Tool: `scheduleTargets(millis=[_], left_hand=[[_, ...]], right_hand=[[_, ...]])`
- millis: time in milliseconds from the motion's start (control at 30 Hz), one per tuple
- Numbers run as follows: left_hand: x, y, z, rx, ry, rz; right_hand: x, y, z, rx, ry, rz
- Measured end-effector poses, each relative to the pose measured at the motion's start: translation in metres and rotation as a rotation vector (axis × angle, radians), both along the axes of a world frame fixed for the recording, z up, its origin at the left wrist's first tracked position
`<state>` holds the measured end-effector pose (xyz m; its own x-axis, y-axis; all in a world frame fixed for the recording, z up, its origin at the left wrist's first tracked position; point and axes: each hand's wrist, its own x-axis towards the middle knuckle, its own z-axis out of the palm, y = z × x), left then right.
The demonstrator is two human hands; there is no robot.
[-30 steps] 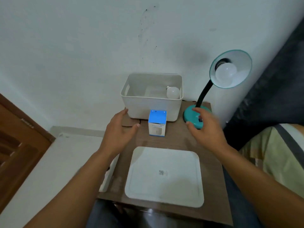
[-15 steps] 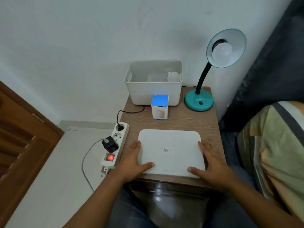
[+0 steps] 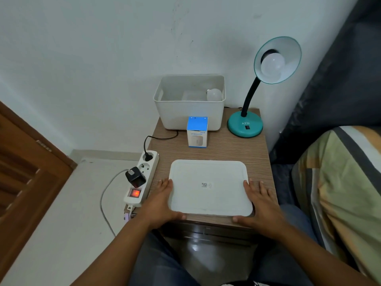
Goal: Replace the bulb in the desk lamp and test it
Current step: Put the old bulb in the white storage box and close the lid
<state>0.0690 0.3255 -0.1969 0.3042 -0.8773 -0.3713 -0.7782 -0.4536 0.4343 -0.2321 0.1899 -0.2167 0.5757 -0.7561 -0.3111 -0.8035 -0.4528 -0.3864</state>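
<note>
A teal desk lamp stands at the table's back right, its shade turned toward me with an unlit white bulb in the socket. Another white bulb lies in the white bin at the back. A blue and white box stands in front of the bin. My left hand and my right hand rest flat on the table at either side of a white tray, thumbs along its front edge, holding nothing.
A white power strip hangs at the table's left edge, its red switch lit, with a black plug and a black adapter in it. A wooden door is at the left, a bed with striped bedding at the right. The wall is right behind the table.
My hands drew back from the box and the lamp base to the tray's sides. The view pulled back and down, so the power strip is now visible.
</note>
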Motion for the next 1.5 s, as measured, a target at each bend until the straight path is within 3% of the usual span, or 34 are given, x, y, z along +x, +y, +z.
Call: scheduleTargets(millis=[267,600,800,1033,1500], left_hand=[[-0.005,0.010,0.008,-0.135,0.132,0.121],[0.012,-0.024,0.070,-0.324,0.028,0.081],[0.034,-0.058,0.108,-0.440,0.059,0.103],[0.088,-0.118,0.134,-0.383,0.049,0.117],[0.168,-0.222,0.130,-0.343,0.137,0.153]], right_hand=[[-0.008,0.001,0.013,0.089,-0.180,-0.026],[0.010,-0.034,0.078,-0.049,-0.307,-0.018],[0.042,-0.073,0.118,-0.088,-0.372,-0.006],[0.091,-0.124,0.132,-0.014,-0.461,-0.029],[0.166,-0.231,0.130,0.008,-0.423,-0.045]])
